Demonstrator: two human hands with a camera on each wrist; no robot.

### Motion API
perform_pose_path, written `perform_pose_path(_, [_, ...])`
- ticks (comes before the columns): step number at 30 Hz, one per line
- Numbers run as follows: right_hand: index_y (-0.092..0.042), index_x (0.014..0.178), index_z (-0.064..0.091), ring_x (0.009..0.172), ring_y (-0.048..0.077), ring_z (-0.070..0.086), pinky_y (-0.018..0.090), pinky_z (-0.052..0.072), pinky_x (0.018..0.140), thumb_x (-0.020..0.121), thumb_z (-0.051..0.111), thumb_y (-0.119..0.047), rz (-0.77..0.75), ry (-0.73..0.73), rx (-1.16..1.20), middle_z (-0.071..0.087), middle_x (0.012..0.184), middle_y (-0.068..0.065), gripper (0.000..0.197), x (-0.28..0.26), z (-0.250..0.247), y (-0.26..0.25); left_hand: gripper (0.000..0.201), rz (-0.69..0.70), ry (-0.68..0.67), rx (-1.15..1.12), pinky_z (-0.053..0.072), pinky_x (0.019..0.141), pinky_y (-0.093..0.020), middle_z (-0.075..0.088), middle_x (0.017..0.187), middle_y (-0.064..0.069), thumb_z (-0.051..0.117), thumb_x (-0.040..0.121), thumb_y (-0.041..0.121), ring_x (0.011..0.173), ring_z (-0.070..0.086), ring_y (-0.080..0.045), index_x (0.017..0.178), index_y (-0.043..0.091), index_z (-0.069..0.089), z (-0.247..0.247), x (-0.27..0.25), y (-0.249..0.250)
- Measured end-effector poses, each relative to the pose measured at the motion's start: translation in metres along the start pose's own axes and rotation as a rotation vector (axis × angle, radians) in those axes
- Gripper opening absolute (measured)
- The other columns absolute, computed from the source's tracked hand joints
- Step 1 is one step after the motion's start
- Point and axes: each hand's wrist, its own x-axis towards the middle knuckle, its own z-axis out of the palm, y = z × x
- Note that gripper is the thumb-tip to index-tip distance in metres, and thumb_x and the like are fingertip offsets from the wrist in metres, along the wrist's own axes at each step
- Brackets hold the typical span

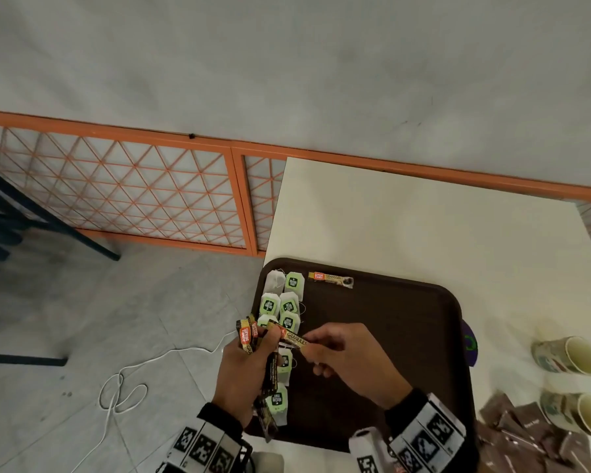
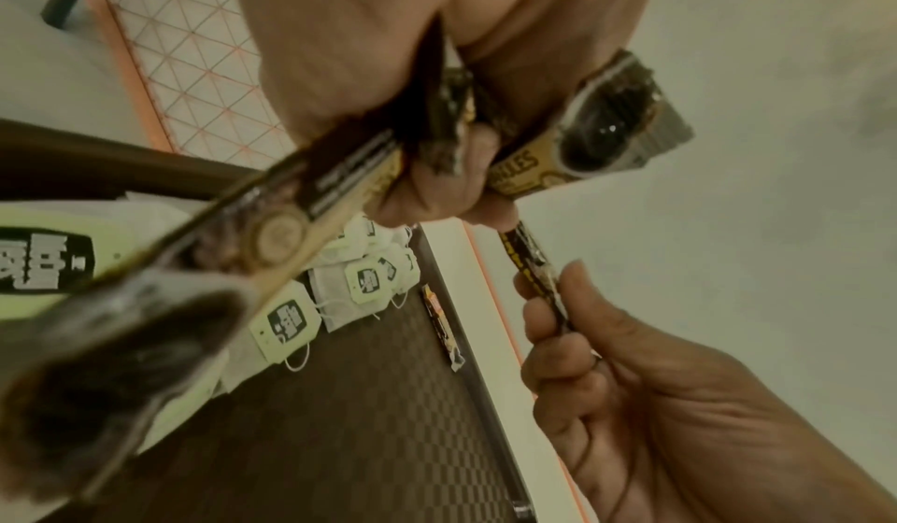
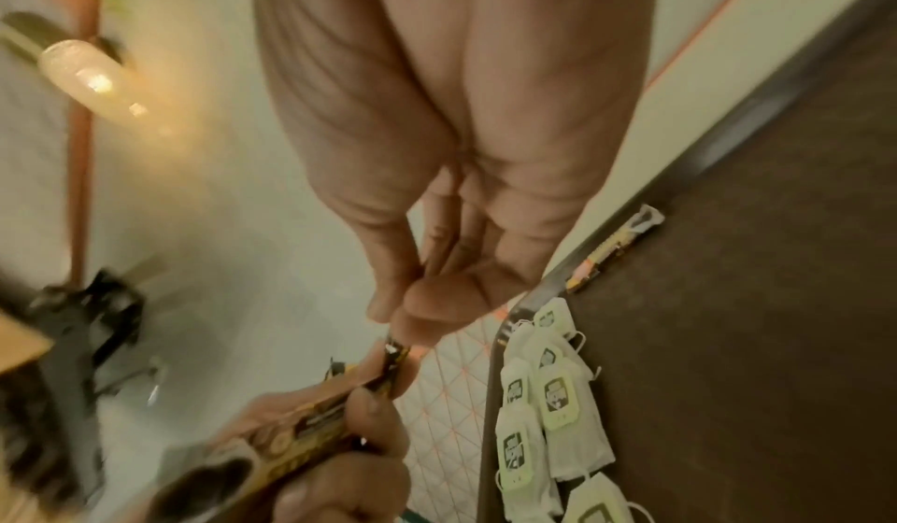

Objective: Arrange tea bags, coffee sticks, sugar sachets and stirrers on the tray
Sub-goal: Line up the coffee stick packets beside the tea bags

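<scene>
A dark brown tray [image 1: 406, 336] lies on the cream table. Several green-tagged tea bags [image 1: 289, 305] sit in rows along its left side, and one coffee stick [image 1: 331, 279] lies at its far edge. My left hand [image 1: 243, 370] grips a bundle of coffee sticks [image 1: 248, 336] over the tray's left edge. My right hand [image 1: 342, 356] pinches the end of one stick [image 1: 292, 337] that still pokes out of that bundle. In the left wrist view the bundle [image 2: 272, 232] fans out from my fist, and my right hand [image 2: 558, 301] pinches the single stick [image 2: 531, 259].
Two paper cups [image 1: 567, 355] lie on their sides at the table's right, with a heap of brown sachets [image 1: 526, 435] near them. An orange mesh fence [image 1: 133, 189] and a white cable [image 1: 123, 387] on the floor are to the left of the table.
</scene>
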Motion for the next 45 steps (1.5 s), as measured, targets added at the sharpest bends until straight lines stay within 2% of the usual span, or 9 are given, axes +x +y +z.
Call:
perform_pose_path(5, [-0.02,0.1,0.074,0.067,0.008,0.065,0.019,0.053,0.063,0.09,0.069,-0.016,0.059,0.162,0.108,0.074,0.086,0.007,0.011,-0.006,-0.009,0.022,0.021,-0.017,-0.015,0.054,0.056,0.069,-0.036,0.072,0.067,-0.004,0.068,0.089,0.034,0.065,0.067,-0.016,0.09,0.014,0.073,0.015,-0.004,-0.009])
perform_pose_path(10, [-0.01,0.101,0.073,0.062,0.009,0.061,0.019,0.05,0.058,0.091,0.066,-0.008,0.185,0.356,0.169,0.07,0.076,0.005,0.012,0.019,-0.045,0.059,0.018,-0.041,0.003,0.022,0.047,0.045,-0.015,0.066,0.056,0.003,0.068,0.09,0.027,0.048,0.06,-0.004,0.087,0.009,0.069,0.013,-0.011,-0.008])
perform_pose_path(14, [0.001,0.108,0.069,0.057,0.01,0.062,0.017,0.052,0.055,0.088,0.071,-0.006,0.28,0.372,0.158,0.067,0.079,0.008,0.022,0.052,-0.065,0.08,0.014,-0.042,0.004,0.048,0.046,0.043,-0.015,0.069,0.059,0.003,0.068,0.091,0.024,0.048,0.063,-0.003,0.087,0.011,0.071,0.002,-0.016,-0.01])
perform_pose_path(19, [-0.022,0.102,0.066,0.079,0.014,0.066,0.034,0.059,0.074,0.084,0.075,-0.025,0.197,0.56,-0.325,0.06,0.1,0.001,0.02,0.057,-0.073,0.078,0.018,-0.066,0.045,0.072,0.047,0.047,-0.022,0.066,0.061,-0.006,0.068,0.09,0.028,0.053,0.059,-0.014,0.09,0.011,0.071,-0.007,-0.017,-0.014])
perform_pose_path(25, [-0.026,0.109,0.067,0.102,0.01,0.048,0.032,0.05,0.088,0.092,0.065,-0.026,-0.132,0.257,-0.751,0.05,0.109,-0.008,0.018,0.063,-0.036,0.074,0.019,-0.093,0.045,0.059,0.045,0.047,-0.024,0.064,0.058,-0.006,0.068,0.09,0.027,0.052,0.056,-0.013,0.088,0.008,0.07,-0.016,-0.015,-0.015])
perform_pose_path(31, [-0.02,0.107,0.07,0.108,0.017,0.049,0.031,0.045,0.091,0.093,0.064,-0.022,-0.099,0.415,-0.686,0.055,0.111,-0.002,0.016,0.095,-0.033,0.072,0.02,-0.078,0.068,0.037,0.046,0.053,-0.026,0.064,0.066,-0.007,0.067,0.091,0.028,0.057,0.06,-0.013,0.089,0.008,0.067,-0.028,-0.013,-0.009])
perform_pose_path(38, [-0.019,0.11,0.07,0.11,0.02,0.05,0.034,0.047,0.091,0.093,0.064,-0.021,-0.108,0.39,-0.705,0.053,0.11,0.0,0.018,0.115,-0.037,0.067,0.021,-0.084,0.065,-0.001,0.054,0.059,-0.036,0.069,0.064,-0.009,0.063,0.093,0.027,0.061,0.063,-0.022,0.095,0.008,0.07,-0.032,-0.007,-0.006])
perform_pose_path(43, [-0.021,0.106,0.068,0.09,0.01,0.059,0.033,0.053,0.083,0.092,0.066,-0.025,-0.237,0.523,-0.58,0.058,0.1,-0.007,0.015,0.083,-0.028,0.041,0.024,-0.08,0.099,-0.088,0.037,0.042,-0.022,0.072,0.076,-0.021,0.06,0.095,0.026,0.041,0.05,-0.013,0.088,0.004,0.066,-0.026,-0.003,-0.002])
perform_pose_path(45, [-0.023,0.101,0.066,0.081,0.002,0.061,0.02,0.051,0.076,0.092,0.065,-0.036,-0.228,0.377,-0.418,0.062,0.092,-0.014,0.016,0.049,-0.009,0.017,0.025,-0.035,0.125,-0.079,0.031,0.039,-0.02,0.072,0.071,-0.016,0.059,0.096,0.025,0.036,0.043,-0.009,0.085,0.003,0.065,-0.019,0.0,0.0])
